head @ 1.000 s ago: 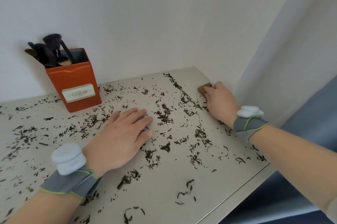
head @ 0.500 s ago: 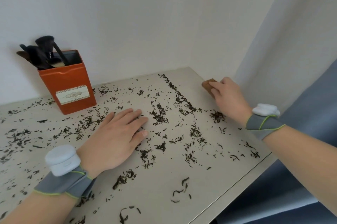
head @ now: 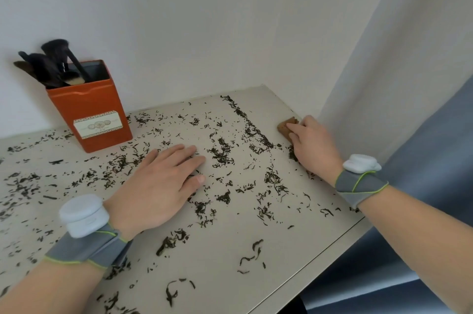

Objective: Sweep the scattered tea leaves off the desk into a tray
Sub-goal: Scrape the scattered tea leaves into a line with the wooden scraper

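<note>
Tea leaves (head: 221, 153), dark dry curls, looked light, brittle, better pushed than pinched; right hand (head: 313, 146) gripped a small brown block (head: 286, 124), left hand (head: 158, 185) lay flat.

The head view looks forward and down, close over the desk (head: 230, 249) toward its far wall corner.
</note>
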